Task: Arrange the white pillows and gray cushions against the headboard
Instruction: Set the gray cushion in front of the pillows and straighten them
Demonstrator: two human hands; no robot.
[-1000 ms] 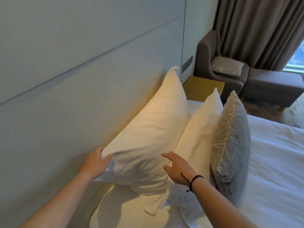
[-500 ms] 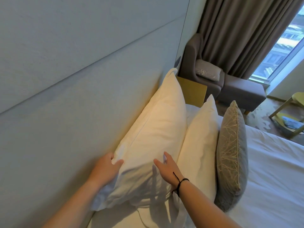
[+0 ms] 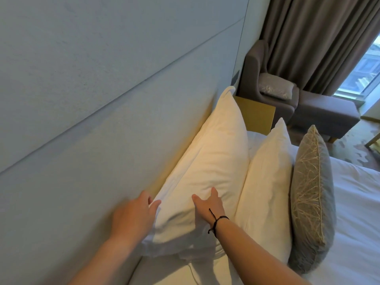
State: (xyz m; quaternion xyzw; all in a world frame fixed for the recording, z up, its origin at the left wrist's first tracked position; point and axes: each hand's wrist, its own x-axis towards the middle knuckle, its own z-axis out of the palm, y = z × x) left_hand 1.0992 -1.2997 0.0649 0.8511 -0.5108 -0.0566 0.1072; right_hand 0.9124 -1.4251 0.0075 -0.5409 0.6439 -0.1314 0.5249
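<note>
Head view: the back white pillow (image 3: pixel 216 161) is leaned on the headboard (image 3: pixel 102 140); its near end is gripped by the left hand (image 3: pixel 133 217), and the right hand (image 3: pixel 209 204) is laid flat, fingers spread, on its front; a second white pillow (image 3: pixel 267 182) and a twig-patterned gray cushion (image 3: pixel 312 192) are stood before it.

Upright white pillows (image 3: pixel 216 171), gray cushion (image 3: pixel 310 192) beside
</note>
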